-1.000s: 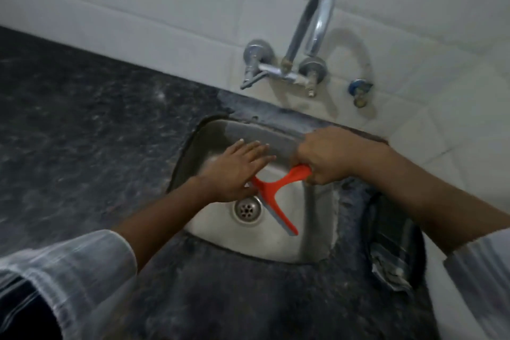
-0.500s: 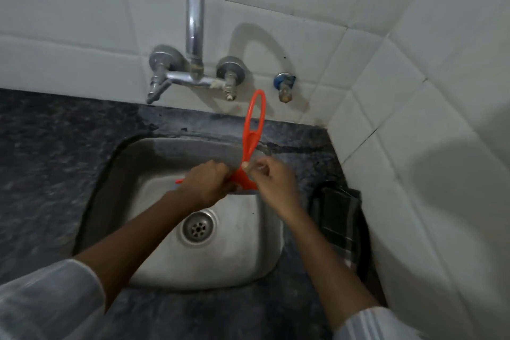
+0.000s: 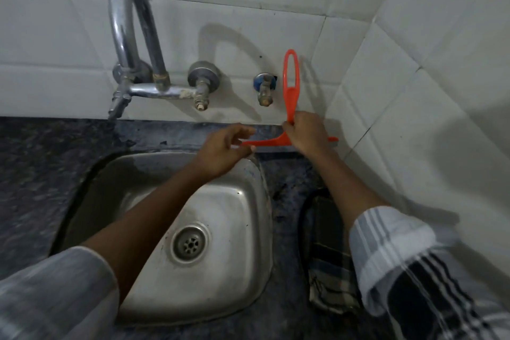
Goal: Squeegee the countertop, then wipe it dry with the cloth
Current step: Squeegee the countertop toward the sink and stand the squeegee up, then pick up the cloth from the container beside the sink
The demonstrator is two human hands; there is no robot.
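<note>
orange plastic squeegee with a long looped handle [image 3: 291,96] held upright against the white tiled back wall [image 3: 248,25], blade edge down on the narrow strip of dark speckled stone countertop [image 3: 55,168] behind the sink. right hand [image 3: 306,134] wrapped around the base of the handle where it meets the crossbar, fingers curled tight round it, blade tip poking out just past the knuckles on the corner side. left hand [image 3: 223,150] at the other end of the blade, thumb and fingertips loosely curled about the orange tip, seemingly pinching it, though exact contact hard to make out. handle loop rising just beside a small blue-collared wall tap [image 3: 265,88].

rounded stainless steel sink [image 3: 242,229] set into the counter, left forearm crossing over it, round slotted drain [image 3: 190,243] near the middle of the basin. chrome gooseneck faucet with two valve knobs [image 3: 132,36] mounted on the wall above the sink's back left.

dark plaid folded cloth [image 3: 328,254] lying flat on the counter to the right of the sink, near the side wall, partly under the right forearm, untouched by either hand. pale striped sleeves [image 3: 394,254] at the bottom corners of the view.
</note>
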